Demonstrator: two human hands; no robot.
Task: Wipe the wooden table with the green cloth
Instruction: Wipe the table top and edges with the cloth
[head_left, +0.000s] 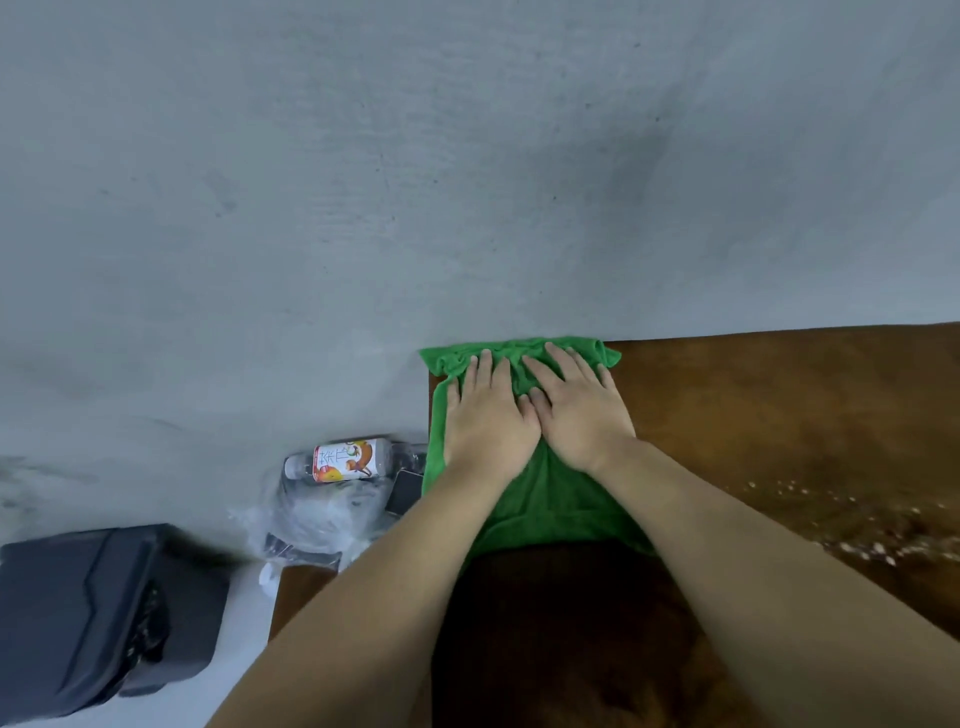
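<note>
The green cloth (545, 499) lies spread over the far left corner of the brown wooden table (779, 415), its edges hanging a little past the table's far and left sides. My left hand (488, 415) and my right hand (576, 410) press flat on the cloth side by side, fingers stretched out toward the far edge, thumbs touching. A dark shadow covers the table surface just below the cloth between my forearms.
White crumbs or droplets (857, 530) are scattered on the table at the right. On the grey floor to the left lie a clear plastic bag with a labelled bottle (343, 460) and a dark case (98, 618).
</note>
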